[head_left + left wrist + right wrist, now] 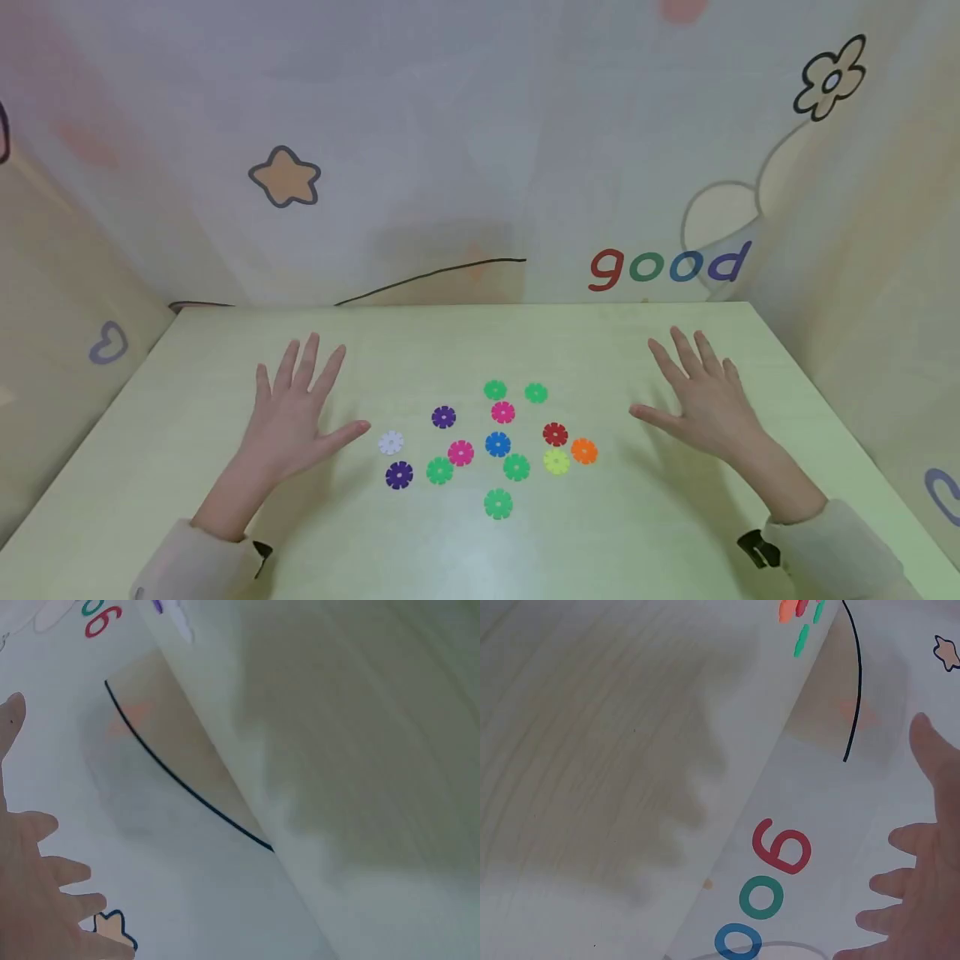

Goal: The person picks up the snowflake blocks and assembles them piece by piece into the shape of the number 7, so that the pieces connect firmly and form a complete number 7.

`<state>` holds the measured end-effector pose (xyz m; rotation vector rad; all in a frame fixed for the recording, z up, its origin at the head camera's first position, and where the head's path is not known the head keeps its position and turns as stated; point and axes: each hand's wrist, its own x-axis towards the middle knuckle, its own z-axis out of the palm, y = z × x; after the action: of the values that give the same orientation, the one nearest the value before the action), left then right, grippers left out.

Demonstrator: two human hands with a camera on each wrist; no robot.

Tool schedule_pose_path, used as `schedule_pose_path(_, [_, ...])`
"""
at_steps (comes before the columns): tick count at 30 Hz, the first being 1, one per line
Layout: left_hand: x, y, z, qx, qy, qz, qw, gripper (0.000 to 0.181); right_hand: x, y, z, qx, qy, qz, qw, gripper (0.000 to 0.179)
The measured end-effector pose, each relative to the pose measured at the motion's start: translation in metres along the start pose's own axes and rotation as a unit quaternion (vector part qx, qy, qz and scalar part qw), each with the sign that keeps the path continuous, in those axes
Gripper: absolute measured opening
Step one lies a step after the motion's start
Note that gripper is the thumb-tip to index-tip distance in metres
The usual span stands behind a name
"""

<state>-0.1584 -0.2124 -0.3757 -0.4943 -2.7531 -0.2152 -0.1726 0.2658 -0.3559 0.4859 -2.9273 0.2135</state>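
1. The blue disc (pixel 491 444) lay mid-table among other notched discs (pixel 491 504), all flat and loose; being so thin, they could have slid under a fingertip instead of lifting.
2. The nearer pink disc (pixel 454 453) and the green disc (pixel 433 471) beside it sat so close that a pinch at one might have nudged the other.
3. The white disc (pixel 385 442), pale on a pale table (pixel 600 533), could have been overlooked.
4. The left hand (pixel 288 425) held nothing, fingers spread wide, thumb near the white disc; a low inward sweep might have scattered it.
5. The right hand (pixel 708 412), likewise empty and splayed, risked bumping the orange disc (pixel 577 451).
6. Loose sleeves (pixel 840 554) could have dragged discs if lowered among them.
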Motion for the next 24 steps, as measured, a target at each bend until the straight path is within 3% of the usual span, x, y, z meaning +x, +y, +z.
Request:
schedule_pose_path(9, [0.005,0.004,0.011,-0.039,-0.045,0.068,0.9959,0.078,0.006,-0.007,0.013,0.036,-0.039,-0.036,0.9979,0.066])
schedule_pose_path(14, [0.01,0.005,0.019,-0.087,-0.061,0.102,0.9892,0.069,0.009,-0.015,0.022,0.086,-0.083,-0.019,0.9926,0.062])
schedule_pose_path(19, [0.015,0.007,0.023,-0.117,-0.114,0.086,0.9828,0.064,0.016,-0.023,0.025,0.126,-0.133,-0.018,0.9829,0.06])
schedule_pose_path(24, [0.021,0.005,0.026,-0.155,-0.166,0.075,0.971,0.056,0.023,-0.027,0.032,0.176,-0.162,-0.029,0.9705,0.052])
